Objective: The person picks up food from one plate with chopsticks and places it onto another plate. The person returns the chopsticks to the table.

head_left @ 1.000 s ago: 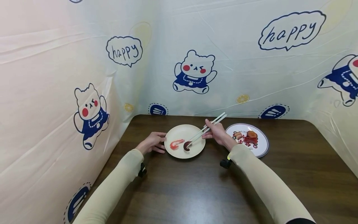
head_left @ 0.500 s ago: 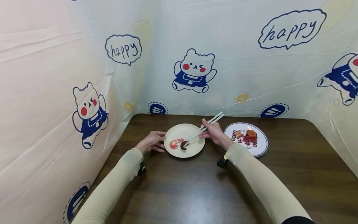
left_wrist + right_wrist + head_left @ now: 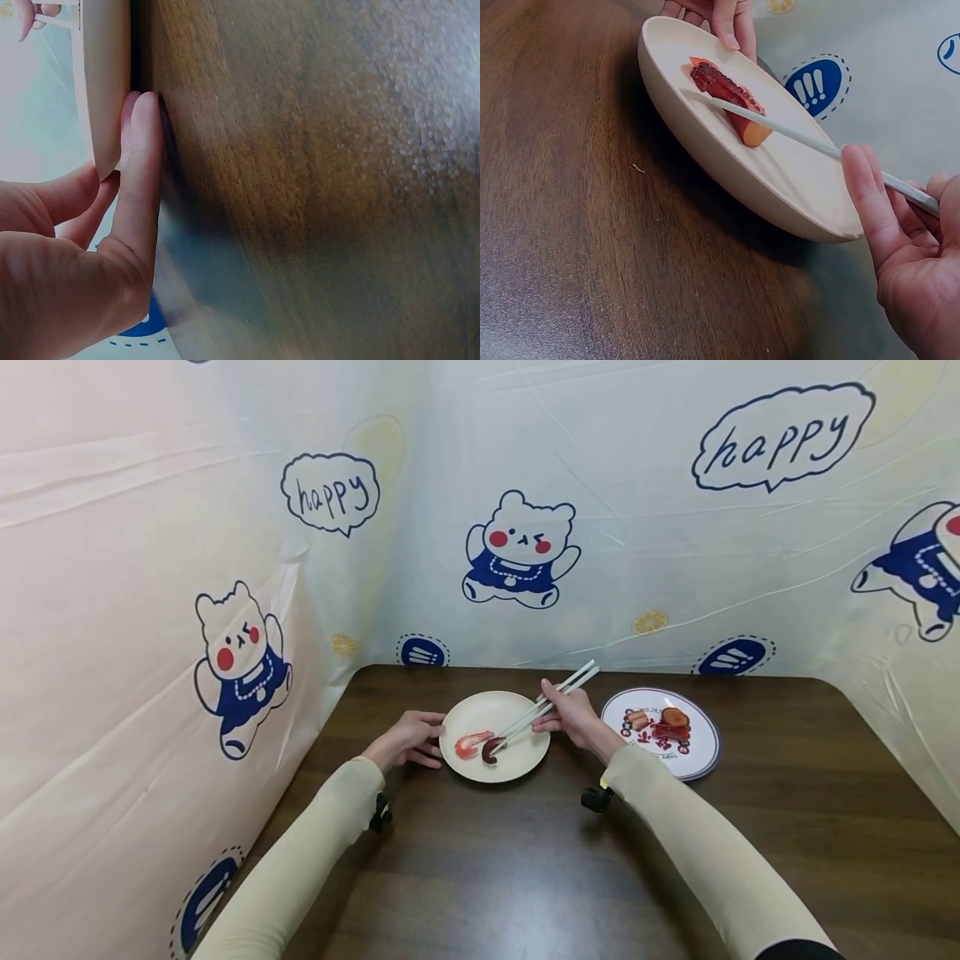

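In the head view, white chopsticks (image 3: 523, 728) are held in the right hand (image 3: 573, 714), their long axis slanted from far right to near left, tips lowered to a dark red curved piece (image 3: 490, 749) on the cream plate (image 3: 517, 764), right of a shrimp (image 3: 470, 744); the plate's left rim is pinched by the left hand (image 3: 408, 741). In the left wrist view, that grip is shown; in the right wrist view, one stick is seen pointed left at the piece.

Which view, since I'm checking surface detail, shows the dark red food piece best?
The right wrist view: the dark red piece appears largest there, its bumpy edge visible, though a chopstick crosses it. The head view shows it small, curved, beside the shrimp; the left wrist view doesn't show it.
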The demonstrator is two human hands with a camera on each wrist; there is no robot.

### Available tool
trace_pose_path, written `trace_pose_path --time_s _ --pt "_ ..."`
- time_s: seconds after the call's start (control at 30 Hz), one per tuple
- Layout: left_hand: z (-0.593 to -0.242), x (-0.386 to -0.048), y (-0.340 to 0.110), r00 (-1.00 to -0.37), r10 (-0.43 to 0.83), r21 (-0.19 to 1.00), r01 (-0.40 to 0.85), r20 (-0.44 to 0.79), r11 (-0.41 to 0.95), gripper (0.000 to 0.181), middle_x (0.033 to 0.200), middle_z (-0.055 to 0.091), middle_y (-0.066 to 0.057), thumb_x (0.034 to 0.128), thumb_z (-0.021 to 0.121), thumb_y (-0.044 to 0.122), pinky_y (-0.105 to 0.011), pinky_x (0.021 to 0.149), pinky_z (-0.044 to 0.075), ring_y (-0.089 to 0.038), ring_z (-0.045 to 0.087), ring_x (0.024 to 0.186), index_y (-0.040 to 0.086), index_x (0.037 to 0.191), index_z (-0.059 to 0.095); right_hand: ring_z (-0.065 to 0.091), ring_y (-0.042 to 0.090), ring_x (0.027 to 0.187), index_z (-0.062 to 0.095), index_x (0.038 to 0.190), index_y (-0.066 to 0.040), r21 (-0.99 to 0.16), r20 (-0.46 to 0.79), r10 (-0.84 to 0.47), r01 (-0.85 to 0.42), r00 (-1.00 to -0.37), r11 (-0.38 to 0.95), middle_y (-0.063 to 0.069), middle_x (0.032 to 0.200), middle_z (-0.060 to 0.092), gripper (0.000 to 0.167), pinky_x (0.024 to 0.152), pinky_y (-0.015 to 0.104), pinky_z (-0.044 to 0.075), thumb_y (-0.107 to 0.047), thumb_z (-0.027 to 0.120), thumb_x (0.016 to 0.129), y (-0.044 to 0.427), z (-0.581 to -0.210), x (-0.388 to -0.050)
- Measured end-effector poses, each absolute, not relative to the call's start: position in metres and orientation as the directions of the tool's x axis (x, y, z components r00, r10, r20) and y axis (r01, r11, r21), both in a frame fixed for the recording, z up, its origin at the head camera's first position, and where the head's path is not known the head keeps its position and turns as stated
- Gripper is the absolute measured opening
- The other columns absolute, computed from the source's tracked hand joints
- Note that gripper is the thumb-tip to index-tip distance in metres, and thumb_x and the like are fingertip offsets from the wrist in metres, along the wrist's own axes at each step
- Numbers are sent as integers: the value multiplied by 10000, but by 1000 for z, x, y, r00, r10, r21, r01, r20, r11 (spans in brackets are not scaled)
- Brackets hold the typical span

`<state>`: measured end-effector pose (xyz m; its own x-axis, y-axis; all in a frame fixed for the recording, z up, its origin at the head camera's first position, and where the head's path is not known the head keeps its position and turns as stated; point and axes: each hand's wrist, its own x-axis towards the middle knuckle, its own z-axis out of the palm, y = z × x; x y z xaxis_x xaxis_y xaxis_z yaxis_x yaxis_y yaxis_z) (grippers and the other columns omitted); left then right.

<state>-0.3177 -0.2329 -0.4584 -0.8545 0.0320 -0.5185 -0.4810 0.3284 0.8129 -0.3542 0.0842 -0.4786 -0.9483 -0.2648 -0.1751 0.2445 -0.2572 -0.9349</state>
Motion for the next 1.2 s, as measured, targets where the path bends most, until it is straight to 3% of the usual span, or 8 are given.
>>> trace_pose_path --time_s 0.17,0.4,0.9,1.2 --pt "-459 -318 -234 -854 34 813 -482 -519 326 466 1320 590 -212 1103 561 125 -456 733 666 -265 724 802 95 1565 505 726 231 581 571 1071 92 -935 -190 -262 256 -946 -247 178 752 688 414 607 376 660 -318 545 1118 84 -479 -354" --pt "-461 -318 -233 -855 33 815 -480 -517 325 465 1319 587 -212 1104 558 125 -454 734 666 -263 721 797 91 1564 504 728 221 590 513 1205 181 -938 -184 -278 253 -943 -237 155 749 690 519 619 369 661 -331 533 1122 84 -477 -352" --pt "-457 -317 -233 -858 36 818 -475 -513 323 466 1318 588 -214 1105 552 122 -454 738 665 -268 725 811 97 1568 504 738 247 591 579 1085 88 -941 -155 -253 221 -955 -258 200 765 705 420 611 394 661 -329 542 1118 95 -468 -354" --pt "-458 -316 -233 -858 34 818 -476 -513 324 470 1276 604 -213 1105 549 114 -462 734 666 -269 736 813 87 1571 496 747 243 608 529 1195 193 -950 -141 -246 201 -959 -238 183 773 716 521 627 382 662 -321 548 1117 108 -458 -356"
